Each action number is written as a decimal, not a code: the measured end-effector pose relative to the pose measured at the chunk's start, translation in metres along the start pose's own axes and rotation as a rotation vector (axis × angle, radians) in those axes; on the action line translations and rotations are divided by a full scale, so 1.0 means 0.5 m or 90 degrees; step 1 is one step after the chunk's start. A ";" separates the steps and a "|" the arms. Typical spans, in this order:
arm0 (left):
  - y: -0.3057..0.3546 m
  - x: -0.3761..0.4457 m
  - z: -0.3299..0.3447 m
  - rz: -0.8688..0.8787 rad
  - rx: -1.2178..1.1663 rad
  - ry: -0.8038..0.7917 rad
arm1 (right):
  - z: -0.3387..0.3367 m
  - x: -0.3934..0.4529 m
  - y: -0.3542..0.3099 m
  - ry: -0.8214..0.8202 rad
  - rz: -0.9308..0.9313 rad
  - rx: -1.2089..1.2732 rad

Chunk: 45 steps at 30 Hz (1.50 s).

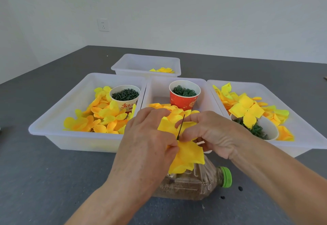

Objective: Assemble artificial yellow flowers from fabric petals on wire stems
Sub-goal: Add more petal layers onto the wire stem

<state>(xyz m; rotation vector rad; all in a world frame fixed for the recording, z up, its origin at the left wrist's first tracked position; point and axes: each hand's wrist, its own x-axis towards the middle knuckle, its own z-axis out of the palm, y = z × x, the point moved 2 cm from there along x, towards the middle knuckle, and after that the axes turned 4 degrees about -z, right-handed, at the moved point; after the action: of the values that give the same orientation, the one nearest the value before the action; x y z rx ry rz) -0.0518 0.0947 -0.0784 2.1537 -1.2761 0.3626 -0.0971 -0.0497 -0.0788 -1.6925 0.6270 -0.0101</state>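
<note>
Both hands pinching yellow petals (190, 152) on a wire stem (180, 127).
Left hand (148, 136) and right hand (212, 132) over a bottle (194, 184), near desk (44, 180).

Two bare forearms enter from the near edge and end in the left hand (146, 136) and the right hand (215, 134). No sleeve shows on either arm up to the frame's edge. Neither wrist carries a watch or band, and no ring shows on the visible fingers. No gloves are worn. Creases mark the knuckles, and tendons ridge the backs of both hands.
</note>
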 end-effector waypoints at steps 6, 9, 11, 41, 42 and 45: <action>-0.015 -0.002 -0.003 -0.113 -0.105 -0.034 | -0.008 -0.019 0.007 0.072 -0.138 -0.112; -0.021 0.004 -0.006 -0.189 -0.154 -0.036 | -0.009 -0.032 0.006 0.110 -0.283 -0.179; -0.024 0.010 -0.007 -0.237 -0.182 -0.032 | -0.011 -0.034 0.008 0.083 -0.304 -0.184; -0.034 0.018 0.010 -0.249 -0.200 -0.085 | -0.010 -0.030 0.040 0.053 -0.311 -0.137; -0.033 0.018 0.010 -0.245 -0.199 -0.079 | -0.009 -0.030 0.042 0.053 -0.314 -0.130; -0.032 0.020 0.014 -0.238 -0.202 -0.094 | -0.010 -0.025 0.049 0.032 -0.308 -0.107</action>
<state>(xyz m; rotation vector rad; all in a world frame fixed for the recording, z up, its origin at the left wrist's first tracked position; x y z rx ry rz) -0.0334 0.0893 -0.0845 2.1092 -0.9032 -0.1473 -0.1194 -0.0510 -0.0960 -1.9775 0.2477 -0.3538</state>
